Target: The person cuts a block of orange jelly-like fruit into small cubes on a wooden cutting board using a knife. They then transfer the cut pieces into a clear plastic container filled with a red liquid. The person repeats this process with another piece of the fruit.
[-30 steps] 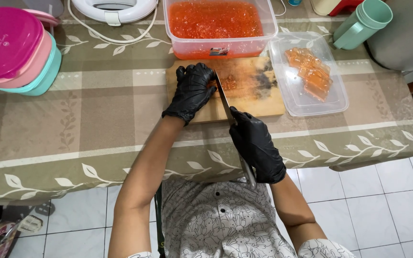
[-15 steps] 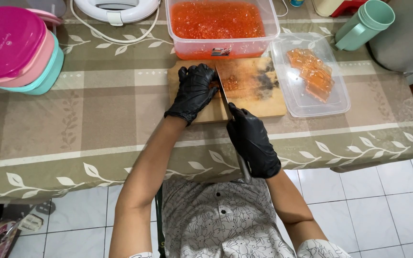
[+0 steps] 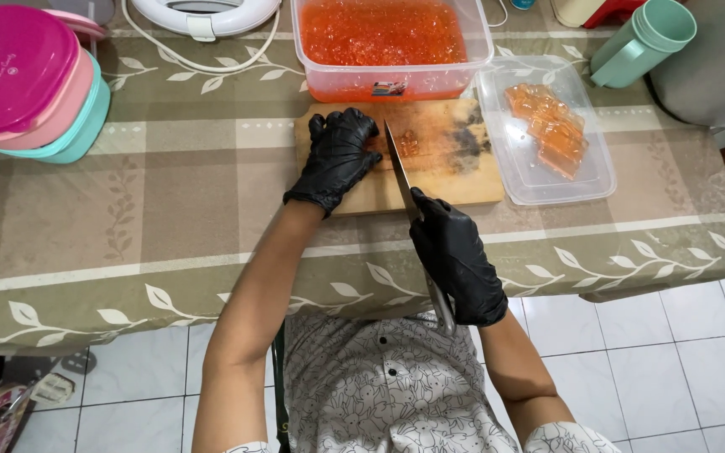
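head view, looking down on a table under an olive cloth with a leaf print. clear rectangular tub of orange-red jelly at the far edge, small red-and-white label on its near wall. just right of it, shallow clear tray with a few orange cut pieces. mint green cup near the far right corner. stacked round containers at the far left, magenta lid on top, pink and teal below. white round appliance with cord at the far edge. wooden cutting board touching the tub's near side, stained dark toward its right end. left hand in black glove, fingers curled down, pressing on an orange piece on the board's left half. right hand in black glove, closed tight round the handle of a long knife past the near table edge; blade angled across the board, tip beside the left fingers, against the orange piece. patterned shirt and white floor tiles below.
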